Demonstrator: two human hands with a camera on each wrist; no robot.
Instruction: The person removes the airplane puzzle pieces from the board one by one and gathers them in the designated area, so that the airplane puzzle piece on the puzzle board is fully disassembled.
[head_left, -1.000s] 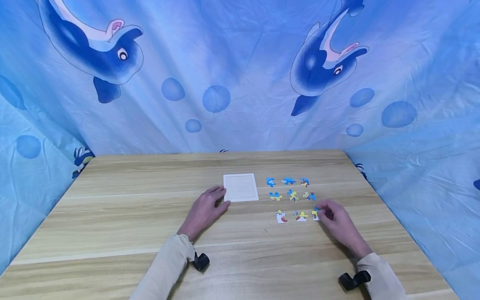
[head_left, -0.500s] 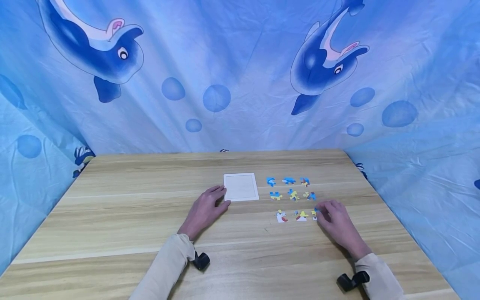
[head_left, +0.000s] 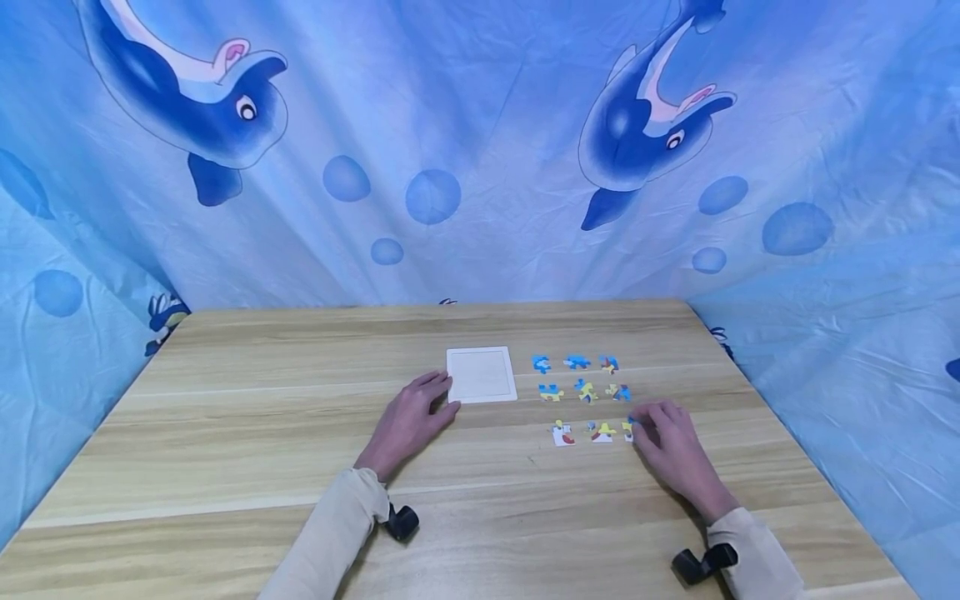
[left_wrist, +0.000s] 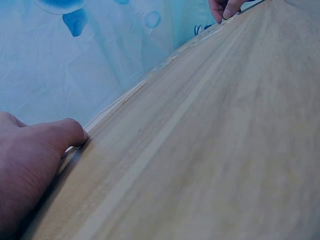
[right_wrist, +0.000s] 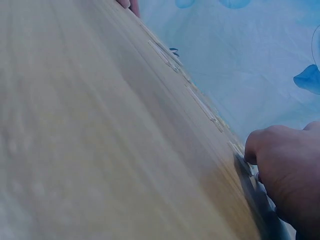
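Note:
A square white puzzle tray (head_left: pixel 512 375) with a thin inner outline lies flat on the table. My left hand (head_left: pixel 405 423) rests at its lower left corner, the fingers along the left edge and the thumb by the front edge. To the right of the tray, colourful jigsaw pieces (head_left: pixel 587 392) in blue, yellow, white and red lie in three spaced rows. My right hand (head_left: pixel 675 446) pinches the jigsaw piece (head_left: pixel 627 431) at the right end of the nearest row, its bent fingers hiding part of it. The right wrist view shows that hand (right_wrist: pixel 285 170) low at the table surface.
The wooden table (head_left: pixel 510 517) reaches back to a blue curtain (head_left: pixel 480 150) printed with dolphins and bubbles, which also hangs along both sides. A black camera sits on each wrist, over the light sleeves (head_left: pixel 330 533).
My right hand has shifted slightly left, the end piece of the nearest row moving a little toward its neighbour. The left hand and the tray have stayed put.

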